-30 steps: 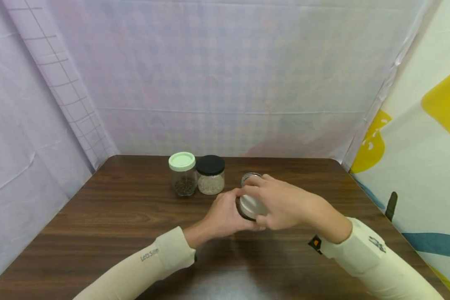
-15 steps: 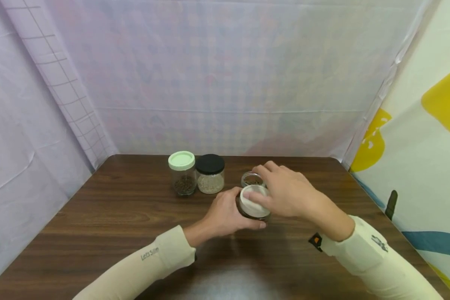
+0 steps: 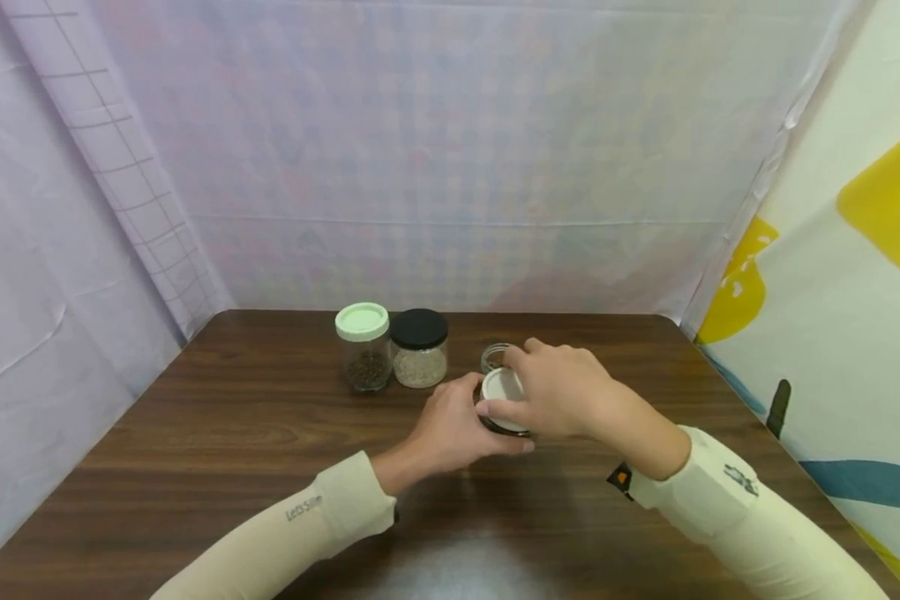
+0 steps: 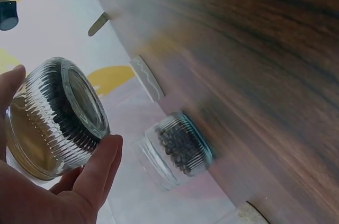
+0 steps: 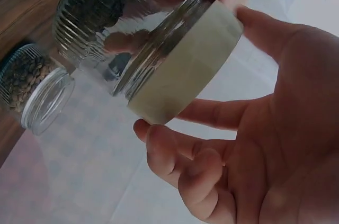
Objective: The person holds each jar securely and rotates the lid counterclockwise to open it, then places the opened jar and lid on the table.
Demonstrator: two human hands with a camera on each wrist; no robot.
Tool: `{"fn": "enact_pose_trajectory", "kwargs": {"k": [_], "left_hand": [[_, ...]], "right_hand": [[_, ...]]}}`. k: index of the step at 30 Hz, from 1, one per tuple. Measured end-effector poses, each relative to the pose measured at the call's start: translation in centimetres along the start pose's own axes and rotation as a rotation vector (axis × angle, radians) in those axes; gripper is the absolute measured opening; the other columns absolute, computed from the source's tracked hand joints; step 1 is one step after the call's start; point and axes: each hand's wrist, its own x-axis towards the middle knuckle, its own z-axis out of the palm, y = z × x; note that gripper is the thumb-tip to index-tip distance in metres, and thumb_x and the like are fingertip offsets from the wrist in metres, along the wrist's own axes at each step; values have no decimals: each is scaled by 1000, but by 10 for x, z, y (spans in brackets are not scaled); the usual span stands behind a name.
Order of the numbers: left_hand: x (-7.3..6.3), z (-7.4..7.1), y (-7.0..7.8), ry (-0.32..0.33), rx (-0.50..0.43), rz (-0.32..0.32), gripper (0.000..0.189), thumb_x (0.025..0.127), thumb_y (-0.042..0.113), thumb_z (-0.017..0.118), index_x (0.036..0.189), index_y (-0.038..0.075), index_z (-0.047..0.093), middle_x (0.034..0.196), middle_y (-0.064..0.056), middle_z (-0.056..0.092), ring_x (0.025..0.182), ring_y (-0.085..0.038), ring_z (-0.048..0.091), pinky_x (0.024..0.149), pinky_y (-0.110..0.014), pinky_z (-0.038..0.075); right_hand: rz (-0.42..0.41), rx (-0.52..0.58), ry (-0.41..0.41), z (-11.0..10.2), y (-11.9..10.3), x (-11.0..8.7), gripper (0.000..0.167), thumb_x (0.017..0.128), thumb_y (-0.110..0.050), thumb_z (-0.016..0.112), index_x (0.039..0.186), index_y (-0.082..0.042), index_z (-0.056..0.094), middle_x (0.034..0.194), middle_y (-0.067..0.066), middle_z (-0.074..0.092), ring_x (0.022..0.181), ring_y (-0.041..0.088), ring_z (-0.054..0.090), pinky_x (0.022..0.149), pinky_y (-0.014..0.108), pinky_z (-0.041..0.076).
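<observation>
white curtain (image 3: 60, 250): hangs at nine o'clock, beyond the left edge of the brown table (image 3: 217, 425).
green-lid jar (image 3: 363, 348): upright on the table, toward ten o'clock from the held jar, dark brown bits in its lower part.
black-lid jar (image 3: 420, 350): upright just beside the green-lid jar, at its three o'clock, pale grains inside.
left hand (image 3: 450, 429): clamped on the held jar, at its eight o'clock, thumb and fingers curled round the glass.
held jar (image 4: 58, 118): ribbed clear glass with dark contents, off the table between the two hands, its base showing in the left wrist view.
open jar (image 3: 490, 364): on the table at twelve o'clock from the held jar, lidless, brown bits inside.
white lid (image 3: 504, 385): at the mouth of the held jar; how tightly it sits cannot be told.
right hand (image 3: 558, 392): at three o'clock from the held jar, thumb and fingertips pinching the rim of the white lid.
patterned cloth (image 3: 840, 358): hangs at three o'clock, beyond the table's right edge, yellow and blue shapes on white.
</observation>
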Motion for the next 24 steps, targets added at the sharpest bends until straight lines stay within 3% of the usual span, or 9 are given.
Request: {"fn": "enact_pose_trajectory", "kwargs": {"k": [10,18,24], "left_hand": [[-1,0,-1,8,31,16,81,62,62,90,123,17,62,110,6,71,96,-10,67,84,-30,55],[0,2,-1,-31,-21,85,77,67,55,90,131,25,59,113,8,69,97,-6,66,81,-26,55],[0,3,0,-28,-18,122,71,67,52,91,126,26,61,110,8,70,93,-4,66,78,-25,55]], "right_hand": [[-203,34,-26,-3,4,-2,55,89,-47,69,135,-21,55,113,5,56,72,16,58,63,33,50],[-355,89,-102,-11,10,-8,70,74,-11,81,137,-23,54,142,1,48,110,25,57,82,39,54],[-405,94,-82,-12,9,-10,73,67,-1,81,132,-24,57,142,-1,47,115,26,55,88,41,54]]}}
